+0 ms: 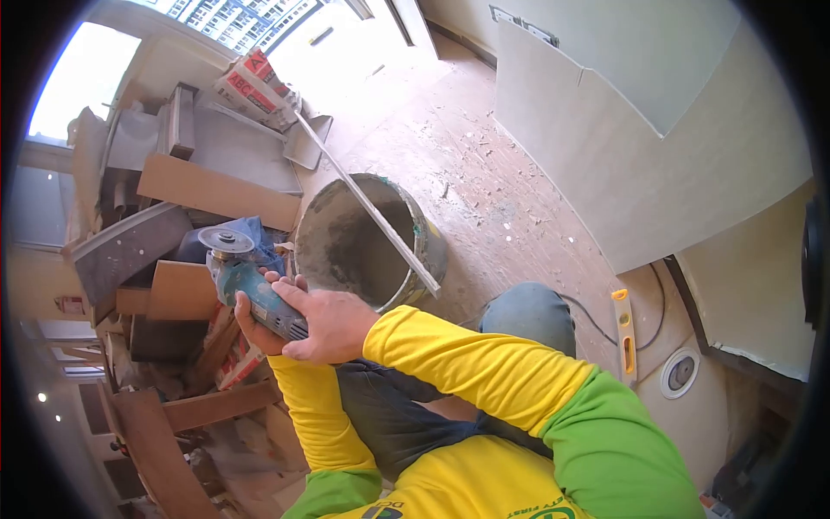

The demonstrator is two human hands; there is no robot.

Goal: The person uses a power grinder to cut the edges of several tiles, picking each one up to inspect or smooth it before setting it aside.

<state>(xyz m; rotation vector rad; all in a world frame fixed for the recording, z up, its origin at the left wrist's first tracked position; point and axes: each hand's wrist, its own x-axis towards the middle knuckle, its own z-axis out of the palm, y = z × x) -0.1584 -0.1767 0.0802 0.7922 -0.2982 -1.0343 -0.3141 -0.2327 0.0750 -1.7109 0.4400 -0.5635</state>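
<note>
A teal angle grinder (252, 290) with a round disc (226, 240) at its head is held between both my hands, over the boards to the left of a bucket. My left hand (249, 325) wraps the body from the left and below, partly hidden by the tool and the other hand. From the right, my right hand (333, 322) closes over the rear of the body. Just beyond stands the large mortar-stained bucket (322, 251), with a long thin pale strip (367, 205) leaning across its mouth.
Boards and broken panels (216, 192) are piled at the left. A red-and-white bag (251, 86) stands beyond them. Debris litters the floor (484, 186). On the right are a large pale panel (605, 164), a yellow spirit level (624, 333), a cable (664, 303) and a round fitting (680, 374).
</note>
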